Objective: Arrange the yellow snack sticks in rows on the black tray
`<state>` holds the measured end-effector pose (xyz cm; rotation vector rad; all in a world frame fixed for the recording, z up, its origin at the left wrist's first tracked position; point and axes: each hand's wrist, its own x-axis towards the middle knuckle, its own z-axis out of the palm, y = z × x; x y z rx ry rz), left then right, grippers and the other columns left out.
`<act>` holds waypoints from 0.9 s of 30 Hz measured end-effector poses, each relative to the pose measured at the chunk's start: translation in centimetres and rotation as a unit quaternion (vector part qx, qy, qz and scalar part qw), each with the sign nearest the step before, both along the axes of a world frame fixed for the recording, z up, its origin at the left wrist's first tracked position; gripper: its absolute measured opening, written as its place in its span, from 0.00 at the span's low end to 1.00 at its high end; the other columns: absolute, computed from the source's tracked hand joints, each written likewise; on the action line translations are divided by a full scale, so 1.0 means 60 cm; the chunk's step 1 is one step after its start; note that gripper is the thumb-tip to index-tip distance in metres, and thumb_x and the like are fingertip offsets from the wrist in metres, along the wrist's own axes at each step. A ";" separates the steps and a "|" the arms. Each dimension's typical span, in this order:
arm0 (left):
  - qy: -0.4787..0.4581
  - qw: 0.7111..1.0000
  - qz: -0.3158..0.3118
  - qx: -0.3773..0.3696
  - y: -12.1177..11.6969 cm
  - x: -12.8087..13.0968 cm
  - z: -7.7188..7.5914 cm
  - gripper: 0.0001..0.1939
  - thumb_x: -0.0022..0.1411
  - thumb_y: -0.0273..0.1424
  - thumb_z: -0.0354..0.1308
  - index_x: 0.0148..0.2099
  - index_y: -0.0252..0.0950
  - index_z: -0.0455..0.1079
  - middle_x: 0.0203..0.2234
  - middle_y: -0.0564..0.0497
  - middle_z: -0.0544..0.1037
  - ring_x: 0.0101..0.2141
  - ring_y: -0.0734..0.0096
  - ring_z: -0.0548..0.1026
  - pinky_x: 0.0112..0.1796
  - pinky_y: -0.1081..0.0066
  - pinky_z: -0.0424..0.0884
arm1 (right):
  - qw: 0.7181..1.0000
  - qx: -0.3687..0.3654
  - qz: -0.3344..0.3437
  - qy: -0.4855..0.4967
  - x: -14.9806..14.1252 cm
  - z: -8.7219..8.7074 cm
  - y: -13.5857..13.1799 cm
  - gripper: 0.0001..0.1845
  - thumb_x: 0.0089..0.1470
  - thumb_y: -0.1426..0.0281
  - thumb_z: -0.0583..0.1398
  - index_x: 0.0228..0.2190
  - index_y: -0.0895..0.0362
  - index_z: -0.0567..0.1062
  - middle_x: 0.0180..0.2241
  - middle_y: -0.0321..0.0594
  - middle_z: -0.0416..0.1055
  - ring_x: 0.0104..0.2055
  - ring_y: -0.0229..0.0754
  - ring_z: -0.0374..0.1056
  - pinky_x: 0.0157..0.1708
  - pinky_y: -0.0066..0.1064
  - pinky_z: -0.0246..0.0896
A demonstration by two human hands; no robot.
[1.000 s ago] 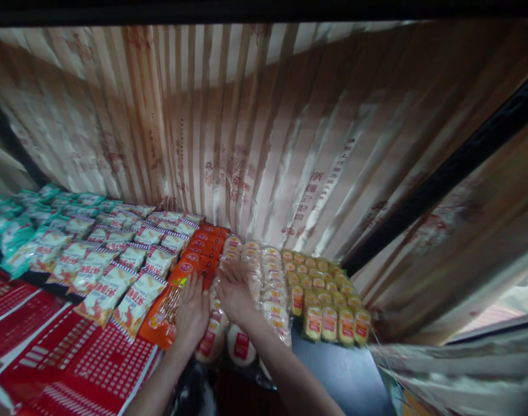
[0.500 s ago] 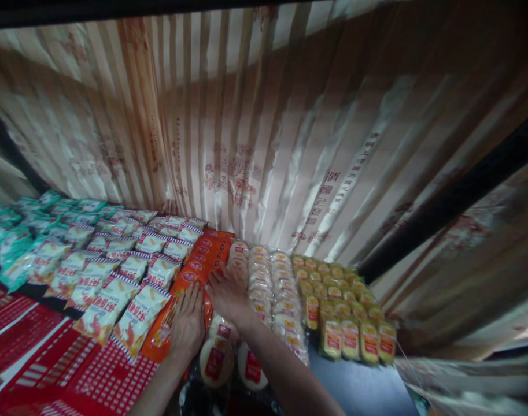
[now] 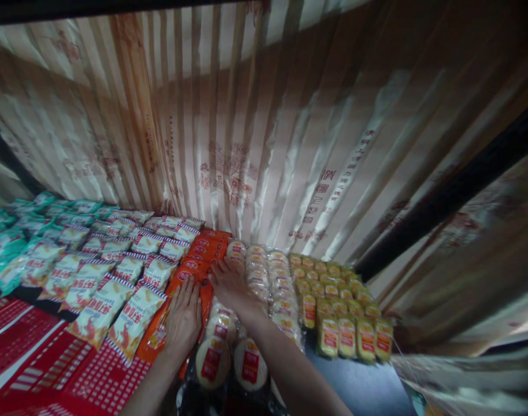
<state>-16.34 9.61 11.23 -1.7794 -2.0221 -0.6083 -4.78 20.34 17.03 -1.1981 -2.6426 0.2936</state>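
While both hands lie just below frame centre, backs up, the left hand (image 3: 183, 320) is flat on the orange snack pkts (image 3: 198, 260), fingers extended toward top of frame & close tog., grip released. Right hand (image 3: 231, 283) is a bit higher & to the right, also unclenched, fingers stretched to upper left; its tips are on the right edge of the orange pkts, palm side hidden, so can't tell exactly what's under it. Right forearm (image 3: 298, 364) slants in from bottom of frame, across part of the round wrapped cakes; left forearm (image 3: 153, 378) comes up from bottom, left of centre.

Orange pkts form a slanting strip, approx. mid-frame, from the curtain's foot down past the left hand, btwn the striped-edge snack bags (image 3: 131, 266) (left) & the round wrapped cakes (image 3: 257, 271) (right). Bags are pale w/ red lettering, in overlapping rows; beyond them, far left, teal pkts (image 3: 29, 222). Round cakes stand in columns, the front ones w/ big red labels facing the camera, near bottom centre.

Right of those: a block of yellow wrapped cakes (image 3: 333, 294), orange-red labels on front row, w/ dark grey tabletop (image 3: 359, 384) showing below, lower right. Red sheet w/ white grid print (image 3: 73, 370) fills lower left. Pleated, brown-printed curtain (image 3: 246, 144) backs it all; dark pole (image 3: 453, 199) runs diagonally, right side.
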 end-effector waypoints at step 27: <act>-0.008 0.999 0.016 -0.035 0.047 0.001 0.004 0.23 0.62 0.31 0.42 0.57 0.30 0.61 0.56 0.39 0.64 0.58 0.56 0.59 0.56 0.51 0.55 | 0.999 0.034 0.027 0.026 -0.019 -0.022 0.049 0.21 0.60 0.63 0.46 0.50 0.56 0.67 0.55 0.43 0.63 0.63 0.46 0.43 0.60 0.46 0.34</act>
